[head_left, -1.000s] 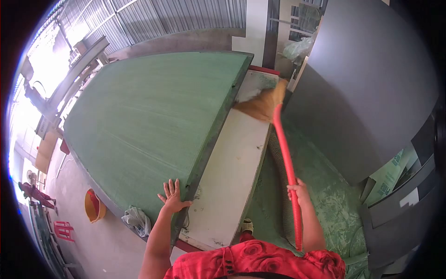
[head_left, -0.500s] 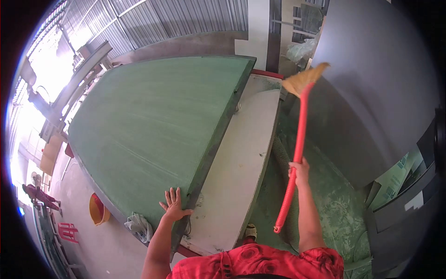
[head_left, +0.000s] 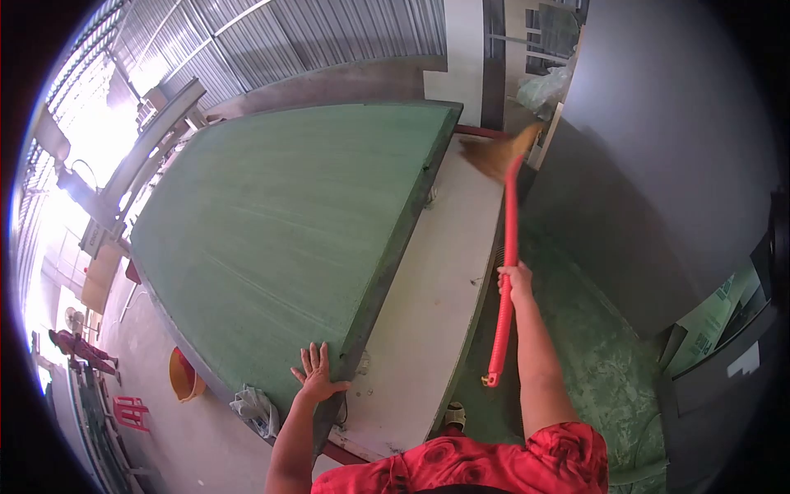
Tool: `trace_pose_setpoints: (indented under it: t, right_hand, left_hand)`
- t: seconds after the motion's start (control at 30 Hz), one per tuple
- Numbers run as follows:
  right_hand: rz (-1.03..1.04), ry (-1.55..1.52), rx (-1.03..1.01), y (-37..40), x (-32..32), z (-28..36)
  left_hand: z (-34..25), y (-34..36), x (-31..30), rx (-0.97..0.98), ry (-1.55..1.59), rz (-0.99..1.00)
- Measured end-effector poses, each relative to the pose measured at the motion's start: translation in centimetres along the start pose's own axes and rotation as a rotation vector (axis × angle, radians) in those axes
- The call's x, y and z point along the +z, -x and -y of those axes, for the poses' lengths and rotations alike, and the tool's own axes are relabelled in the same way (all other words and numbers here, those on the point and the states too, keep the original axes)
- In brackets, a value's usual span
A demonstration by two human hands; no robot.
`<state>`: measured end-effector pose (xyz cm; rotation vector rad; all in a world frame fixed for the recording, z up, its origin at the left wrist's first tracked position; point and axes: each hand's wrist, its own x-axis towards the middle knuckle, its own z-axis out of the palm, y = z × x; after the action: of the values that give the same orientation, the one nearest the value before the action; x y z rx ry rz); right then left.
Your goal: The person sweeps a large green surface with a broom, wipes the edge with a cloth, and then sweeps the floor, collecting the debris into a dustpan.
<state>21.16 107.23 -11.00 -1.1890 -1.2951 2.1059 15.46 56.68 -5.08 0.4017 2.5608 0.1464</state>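
My right hand (head_left: pixel 516 282) is wrapped round the red handle of a broom (head_left: pixel 509 222), held out ahead of me. Its tan bristle head (head_left: pixel 498 156) points away and overlaps the far end of a white lower panel (head_left: pixel 428 288). Spread-fingered, my left hand (head_left: pixel 316 377) lies flat on the near right edge of a large green-topped table (head_left: pixel 280 222). That white panel runs lower down along the table's right side.
A crumpled plastic bag (head_left: pixel 257 409) hangs at the table's near left edge. On the floor to the left are a yellow bucket (head_left: pixel 186 377) and a red stool (head_left: pixel 131 413); a person (head_left: pixel 82 349) stands beyond. Tall grey boards (head_left: pixel 658 165) stand on the right.
The broom has swung left, its bristles going from beside the grey board to over the white panel's far end. My left hand stays flat on the table; the view has shifted slightly.
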Motion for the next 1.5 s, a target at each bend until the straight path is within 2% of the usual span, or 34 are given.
trace_pose_setpoints:
  t: [0.07, 0.13, 0.17, 0.27, 0.37, 0.4, 0.6, 0.67, 0.7, 0.77, 0.9, 1.07, 1.23, 1.37, 1.5]
  right_hand:
    - [-0.045, 0.013, -0.018, -0.9, -0.2, 1.1]
    - [-0.123, -0.034, -0.175, -1.6, 0.1, 1.9]
    - [-0.117, -0.03, -0.169, -1.6, 0.5, 2.3]
    - [-0.182, -0.119, -0.346, -2.2, 1.5, 2.9]
    - [-0.09, -0.048, -0.307, -0.1, 3.6, 5.6]
    - [-0.097, -0.052, -0.302, -0.5, 4.4, 5.7]
    - [0.197, -0.089, -0.265, -5.7, 9.3, 5.2]
    - [0.199, -0.143, -0.244, -5.3, 10.2, 5.2]
    - [0.166, -0.152, -0.207, -4.5, 10.2, 5.4]
    - [0.098, -0.166, -0.142, -4.1, 7.9, 4.3]
    - [-0.076, -0.181, -0.208, -1.6, 1.8, 2.7]
    - [-0.274, 0.05, -0.332, 4.6, -9.7, 1.0]
    - [-0.42, 0.175, -0.18, 14.5, -19.7, -0.2]
    - [-0.48, 0.17, -0.073, 22.9, -23.2, -3.2]
    - [-0.507, 0.038, -0.088, 32.4, -23.1, -6.3]
  left_hand:
    - [0.1, -0.1, 0.0, 0.013, 0.001, 0.0]
    - [0.1, -0.3, 0.2, 0.01, -0.001, 0.0]
    - [0.2, -0.3, 0.2, 0.012, -0.006, -0.002]
    - [0.2, -0.2, 0.1, 0.023, 0.006, 0.0]
    - [0.1, -0.2, -0.1, 0.014, 0.006, 0.018]
    - [0.0, -0.2, -0.1, 0.016, -0.002, 0.023]
    - [-0.5, -0.3, -0.3, 0.021, -0.037, 0.04]
    - [-0.6, -0.1, -0.1, 0.002, -0.006, -0.001]
    - [-0.7, -0.1, 0.0, 0.026, -0.039, 0.044]
    - [-0.9, -0.2, 0.0, 0.003, -0.005, -0.002]
    - [-1.0, -0.1, 0.2, 0.015, -0.025, -0.019]
    - [-0.4, -0.3, 0.7, 0.032, -0.022, -0.019]
    - [0.0, -0.4, 1.0, 0.072, -0.02, -0.032]
    - [0.4, -0.4, 1.3, 0.078, -0.053, -0.06]
    - [0.7, -0.3, 1.6, 0.098, -0.063, -0.092]
